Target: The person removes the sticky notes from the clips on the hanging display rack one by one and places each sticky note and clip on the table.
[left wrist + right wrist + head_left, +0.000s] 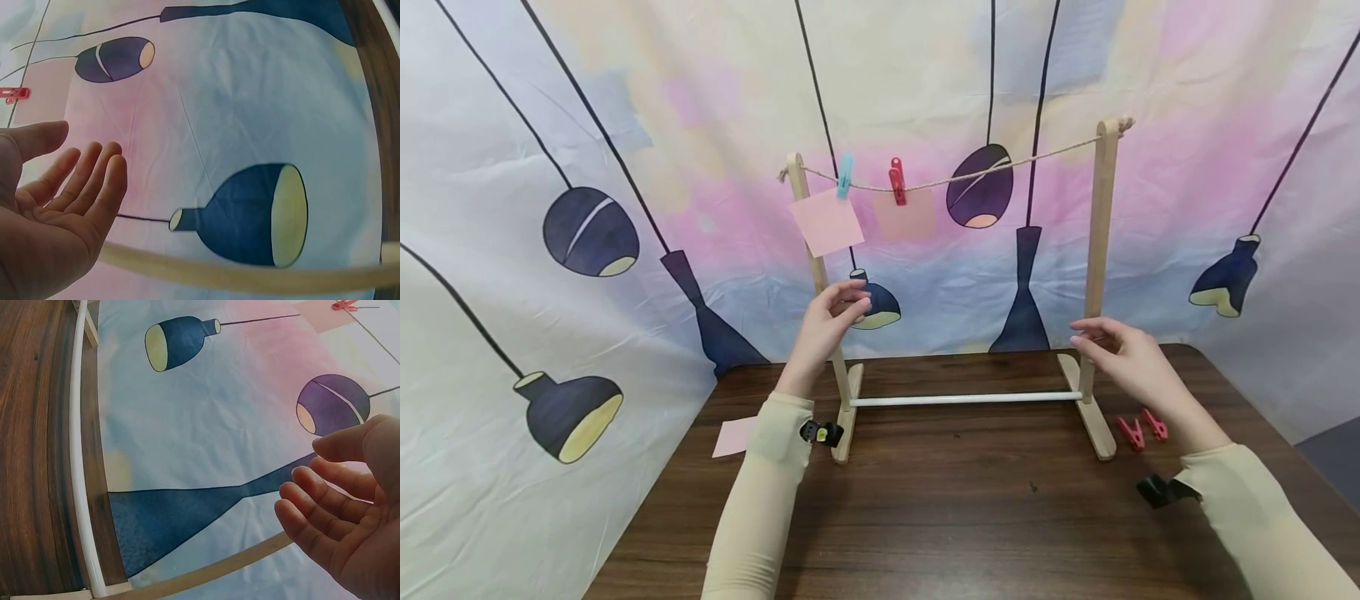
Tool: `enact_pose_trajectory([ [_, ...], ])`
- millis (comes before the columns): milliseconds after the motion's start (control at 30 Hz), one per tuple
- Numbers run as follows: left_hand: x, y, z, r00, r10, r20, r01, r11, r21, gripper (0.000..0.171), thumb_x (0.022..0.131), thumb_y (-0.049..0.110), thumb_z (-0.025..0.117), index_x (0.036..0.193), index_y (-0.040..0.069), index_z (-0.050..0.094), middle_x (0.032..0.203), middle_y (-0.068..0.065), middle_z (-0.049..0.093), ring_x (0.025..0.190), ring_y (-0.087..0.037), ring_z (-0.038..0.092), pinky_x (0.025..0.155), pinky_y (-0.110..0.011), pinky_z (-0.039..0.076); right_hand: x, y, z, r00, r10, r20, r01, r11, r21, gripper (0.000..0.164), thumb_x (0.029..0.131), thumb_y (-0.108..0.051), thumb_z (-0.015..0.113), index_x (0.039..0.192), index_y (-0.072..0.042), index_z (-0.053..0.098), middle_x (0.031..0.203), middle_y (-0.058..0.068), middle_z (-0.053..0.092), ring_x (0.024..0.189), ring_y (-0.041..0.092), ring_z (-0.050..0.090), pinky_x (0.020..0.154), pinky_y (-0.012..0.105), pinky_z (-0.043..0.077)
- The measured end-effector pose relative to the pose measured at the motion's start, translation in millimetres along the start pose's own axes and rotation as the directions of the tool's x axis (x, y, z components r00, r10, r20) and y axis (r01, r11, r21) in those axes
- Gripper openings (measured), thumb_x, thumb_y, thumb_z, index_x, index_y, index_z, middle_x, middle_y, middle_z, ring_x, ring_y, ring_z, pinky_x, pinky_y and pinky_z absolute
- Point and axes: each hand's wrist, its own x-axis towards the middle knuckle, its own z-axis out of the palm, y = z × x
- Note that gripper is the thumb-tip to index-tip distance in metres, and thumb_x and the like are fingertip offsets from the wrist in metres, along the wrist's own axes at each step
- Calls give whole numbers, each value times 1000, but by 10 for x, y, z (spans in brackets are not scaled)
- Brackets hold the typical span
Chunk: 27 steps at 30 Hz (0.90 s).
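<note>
Hands hover at the two posts of a small wooden rack [1102, 250], and neither grip holds anything. The left hand [829, 321] is loosely spread, fingers relaxed just beside the left post, perhaps brushing it; contact cannot be told. The right hand [1123, 350] is likewise wide and slack, next to the right post near its foot. Between the two hands, low down, a white bar [962, 399] joins the rack's feet on the table [962, 508]. Above the left hand a string [1000, 171] carries a blue peg [846, 175] pinning a pink note [827, 222], and a red peg [897, 181] beside it. Just beyond the right wrist lie two red pegs [1141, 429]; outside the left sleeve lies another pink paper [733, 437].
</note>
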Motion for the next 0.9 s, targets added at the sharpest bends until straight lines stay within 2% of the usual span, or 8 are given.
enact_pose_trajectory([
  [200, 130, 21, 113, 999, 13, -32, -15, 998, -58, 42, 100, 15, 65, 138, 1, 56, 135, -23, 59, 120, -30, 61, 103, -50, 47, 15, -39, 10, 1000, 8, 13, -8, 1000, -3, 41, 104, -35, 58, 132, -6, 63, 109, 16, 71, 88, 18, 65, 65, 26, 52],
  [333, 193, 33, 157, 998, 20, -65, -25, 997, -74, 41, 100, 14, 65, 137, 1, 58, 136, -22, 58, 122, -27, 60, 104, -41, 48, 31, -72, 8, 1000, 1, 11, -1, 1000, -6, 41, 104, -35, 58, 133, -7, 63, 112, 16, 71, 94, 26, 65, 68, 26, 52],
  [433, 238, 44, 183, 997, 21, -81, -28, 995, -94, 42, 99, 14, 66, 138, 0, 57, 136, -20, 59, 123, -26, 59, 105, -36, 47, 44, -86, 8, 1000, -7, 8, 7, 1000, -7, 41, 104, -35, 58, 133, -7, 63, 112, 16, 71, 96, 26, 65, 70, 26, 52],
  [633, 341, 70, 257, 997, 28, -75, -39, 987, -155, 47, 100, 13, 65, 142, -4, 51, 136, -20, 59, 123, -26, 59, 104, -35, 47, 71, -117, 4, 1000, -7, 17, 7, 1000, 3, 41, 104, -36, 58, 134, -9, 62, 113, 14, 71, 93, 20, 64, 68, 26, 52],
  [900, 495, 95, 331, 996, 37, -80, -56, 968, -246, 48, 100, 12, 64, 143, -4, 49, 139, -24, 56, 120, -26, 60, 102, -35, 50, 98, -175, -2, 1000, -1, 17, 1, 1000, 11, 42, 104, -38, 57, 134, -10, 62, 107, 11, 70, 91, 25, 64, 66, 28, 51],
])
